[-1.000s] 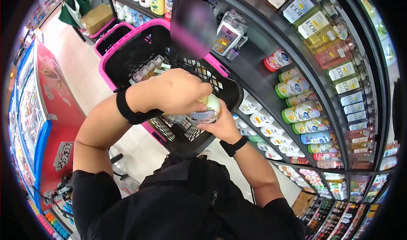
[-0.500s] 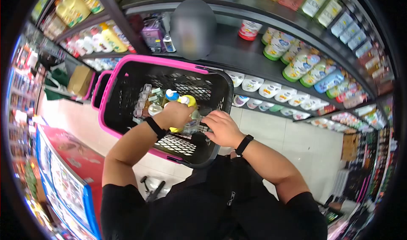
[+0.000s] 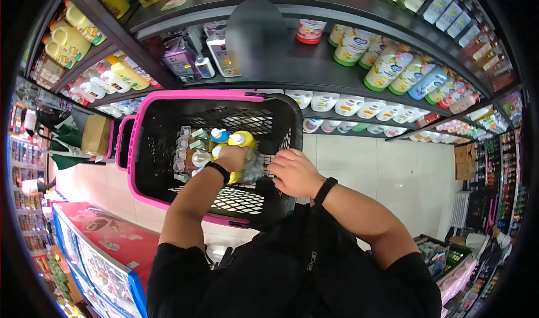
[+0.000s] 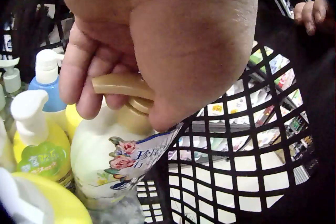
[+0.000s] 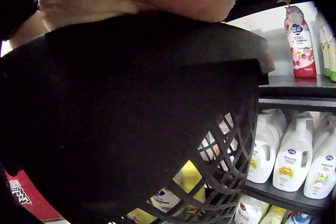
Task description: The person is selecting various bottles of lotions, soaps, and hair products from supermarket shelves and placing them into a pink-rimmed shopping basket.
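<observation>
My left hand (image 3: 231,157) reaches down into a black basket with a pink rim (image 3: 133,166). In the left wrist view its fingers and thumb grip the gold pump head (image 4: 123,85) of a pale pump bottle (image 4: 97,163) with a floral label. The bottle stands upright inside the basket near the lattice wall (image 4: 231,155). Beside it are yellow pump bottles (image 4: 39,150) and a blue one with a white pump (image 4: 48,90). My right hand (image 3: 296,173) rests on the basket's black right end, fingers lying over the edge; the right wrist view shows its palm against the rim.
Clear-capped bottles (image 3: 182,149) fill the basket's left part. Behind the basket, dark shelves (image 3: 314,65) carry flowered bottles (image 3: 387,68) and white jugs (image 3: 324,101). A red and blue freezer (image 3: 106,234) stands at the front left, a cardboard box (image 3: 96,134) at the far left.
The pale pump bottle went from both hands above the basket down among the other bottles. My right hand let go of it and moved to the basket's edge. The head view shifted.
</observation>
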Action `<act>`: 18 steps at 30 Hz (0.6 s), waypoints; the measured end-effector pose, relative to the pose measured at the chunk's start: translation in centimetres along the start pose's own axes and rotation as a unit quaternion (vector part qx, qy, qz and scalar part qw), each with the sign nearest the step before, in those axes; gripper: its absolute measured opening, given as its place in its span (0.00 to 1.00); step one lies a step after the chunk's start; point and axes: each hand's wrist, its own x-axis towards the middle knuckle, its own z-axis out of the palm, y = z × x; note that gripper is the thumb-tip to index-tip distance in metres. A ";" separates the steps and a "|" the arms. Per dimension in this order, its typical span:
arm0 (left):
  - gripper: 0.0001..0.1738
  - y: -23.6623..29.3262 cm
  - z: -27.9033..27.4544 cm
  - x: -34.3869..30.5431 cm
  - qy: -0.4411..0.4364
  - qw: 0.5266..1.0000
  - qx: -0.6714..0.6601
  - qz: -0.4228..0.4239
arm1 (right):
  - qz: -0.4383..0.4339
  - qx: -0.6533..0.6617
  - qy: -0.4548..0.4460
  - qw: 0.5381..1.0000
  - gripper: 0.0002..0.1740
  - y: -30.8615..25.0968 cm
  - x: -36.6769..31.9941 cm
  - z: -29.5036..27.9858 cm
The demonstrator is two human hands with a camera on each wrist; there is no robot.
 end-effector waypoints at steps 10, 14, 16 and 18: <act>0.15 -1.0 0.7 -0.3 -0.022 1.000 -0.004 -0.017 | -0.004 0.003 0.003 1.000 0.10 -0.3 0.6 -0.1; 0.18 -2.9 4.7 0.5 0.044 0.998 -0.030 0.015 | -0.017 0.003 0.004 1.000 0.09 -0.4 0.6 0.0; 0.17 -3.5 5.7 0.8 0.043 0.998 -0.037 -0.011 | -0.020 0.002 0.007 1.000 0.08 0.2 0.3 0.6; 0.18 -3.4 5.0 1.1 0.001 1.000 -0.019 -0.022 | -0.025 0.006 0.019 0.999 0.08 0.1 0.0 0.5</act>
